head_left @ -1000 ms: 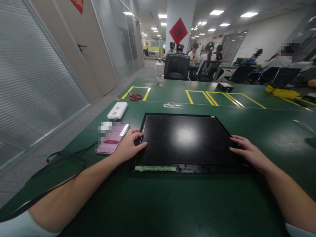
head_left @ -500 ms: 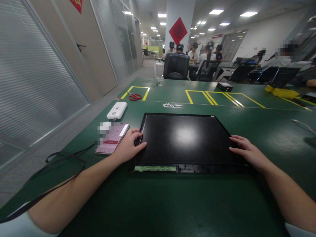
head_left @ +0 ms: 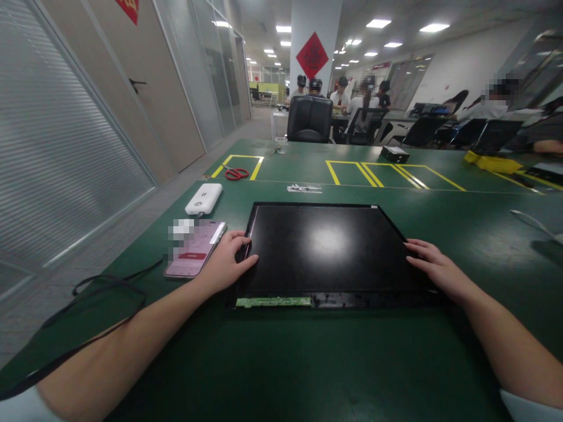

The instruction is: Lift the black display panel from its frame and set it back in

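Observation:
A dark LCD screen panel (head_left: 316, 249) lies flat on the green table, its glossy face up and a patch of light reflected in it. Along its near edge runs a strip of green circuit board (head_left: 273, 302). My left hand (head_left: 227, 261) grips the left edge, thumb over the face and fingers along the side. At the right edge my right hand (head_left: 433, 264) holds the panel, fingertips on the frame and part of the hand's underside hidden. Close to my left wrist is a phone (head_left: 196, 252) with a lit screen.
A white power bank (head_left: 204, 199) lies beyond the phone, red-handled scissors (head_left: 236, 173) farther back. A black cable (head_left: 109, 278) loops by my left forearm. White scraps (head_left: 303, 189), a black box (head_left: 394, 155) and yellow tape outlines are across the table. People sit in the background.
The view has shifted slightly, so most things appear a little farther left. Both hands keep their places on the panel's edges.

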`<act>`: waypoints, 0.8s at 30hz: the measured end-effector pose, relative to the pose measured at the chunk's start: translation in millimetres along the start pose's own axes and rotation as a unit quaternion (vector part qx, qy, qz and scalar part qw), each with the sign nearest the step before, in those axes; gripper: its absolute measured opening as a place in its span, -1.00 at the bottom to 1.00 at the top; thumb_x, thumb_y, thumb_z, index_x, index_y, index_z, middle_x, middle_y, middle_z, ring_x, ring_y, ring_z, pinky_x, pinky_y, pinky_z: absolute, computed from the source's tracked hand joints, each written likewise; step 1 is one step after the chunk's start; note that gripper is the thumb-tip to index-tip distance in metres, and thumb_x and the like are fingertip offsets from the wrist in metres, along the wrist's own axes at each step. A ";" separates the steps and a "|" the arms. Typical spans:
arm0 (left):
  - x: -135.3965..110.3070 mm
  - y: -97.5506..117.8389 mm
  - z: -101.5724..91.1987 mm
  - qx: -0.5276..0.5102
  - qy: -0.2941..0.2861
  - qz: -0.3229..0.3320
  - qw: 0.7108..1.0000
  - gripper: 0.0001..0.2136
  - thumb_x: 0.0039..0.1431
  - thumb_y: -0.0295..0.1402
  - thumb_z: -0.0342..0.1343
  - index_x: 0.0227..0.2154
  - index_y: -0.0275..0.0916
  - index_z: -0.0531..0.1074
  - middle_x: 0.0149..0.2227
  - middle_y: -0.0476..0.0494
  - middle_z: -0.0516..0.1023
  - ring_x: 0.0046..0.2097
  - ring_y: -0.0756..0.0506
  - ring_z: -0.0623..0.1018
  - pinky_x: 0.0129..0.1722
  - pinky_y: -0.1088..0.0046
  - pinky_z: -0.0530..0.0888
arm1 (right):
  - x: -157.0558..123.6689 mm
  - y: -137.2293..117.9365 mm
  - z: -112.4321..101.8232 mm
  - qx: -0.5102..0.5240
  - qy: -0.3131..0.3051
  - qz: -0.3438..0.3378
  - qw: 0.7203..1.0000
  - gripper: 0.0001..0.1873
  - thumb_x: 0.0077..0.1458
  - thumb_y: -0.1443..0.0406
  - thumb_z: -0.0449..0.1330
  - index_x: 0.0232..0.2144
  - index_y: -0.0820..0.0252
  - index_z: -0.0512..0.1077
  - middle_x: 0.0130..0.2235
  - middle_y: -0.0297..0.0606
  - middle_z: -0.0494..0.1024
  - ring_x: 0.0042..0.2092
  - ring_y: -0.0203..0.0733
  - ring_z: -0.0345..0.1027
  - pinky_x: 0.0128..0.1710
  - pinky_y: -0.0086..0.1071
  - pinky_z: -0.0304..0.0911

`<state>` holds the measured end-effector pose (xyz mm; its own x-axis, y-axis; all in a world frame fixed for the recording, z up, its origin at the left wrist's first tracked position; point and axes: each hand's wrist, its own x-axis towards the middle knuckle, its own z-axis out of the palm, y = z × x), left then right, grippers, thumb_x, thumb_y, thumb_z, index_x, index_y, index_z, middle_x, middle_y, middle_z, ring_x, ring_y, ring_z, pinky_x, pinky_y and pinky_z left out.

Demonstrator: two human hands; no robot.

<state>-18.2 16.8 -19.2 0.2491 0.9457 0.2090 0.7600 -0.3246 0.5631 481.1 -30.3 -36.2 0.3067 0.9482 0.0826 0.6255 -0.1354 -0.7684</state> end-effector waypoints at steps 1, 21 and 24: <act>0.1 0.0 0.1 0.000 -0.002 -0.002 1.000 -0.59 0.08 -0.13 0.14 -0.06 -0.25 0.44 0.09 -0.32 0.32 0.17 -0.33 0.36 0.15 0.00 0.34 | 0.0 -0.1 0.2 -0.005 0.003 0.000 1.000 -0.63 -0.10 0.06 0.22 -0.20 -0.02 0.54 0.15 -0.22 0.39 0.27 0.11 0.13 0.26 -0.08 0.08; 0.8 6.2 2.8 0.051 -0.014 0.001 0.999 -0.61 0.16 -0.29 0.04 0.05 -0.23 0.36 0.16 -0.36 0.32 0.26 -0.37 0.26 0.21 -0.09 0.20 | 18.4 -8.7 10.8 0.109 0.028 0.088 0.990 -0.40 -0.22 0.18 0.34 -0.02 -0.01 0.50 0.04 -0.14 0.52 -0.01 0.10 0.45 0.03 -0.02 0.31; -4.4 6.1 6.3 0.047 0.009 -0.002 0.999 -0.63 0.18 -0.29 0.01 0.05 -0.22 0.36 0.19 -0.34 0.35 0.29 -0.40 0.21 0.22 -0.13 0.16 | 12.8 -7.4 7.4 0.132 0.009 0.075 0.988 -0.46 -0.21 0.15 0.34 -0.07 -0.02 0.51 0.06 -0.17 0.52 0.05 0.14 0.41 0.02 -0.01 0.32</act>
<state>-10.9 10.8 -21.7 0.2359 0.9462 0.2215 0.8145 -0.3169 0.4861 475.1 -15.0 -34.1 0.3965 0.9173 -0.0360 0.3641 -0.1931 -0.9111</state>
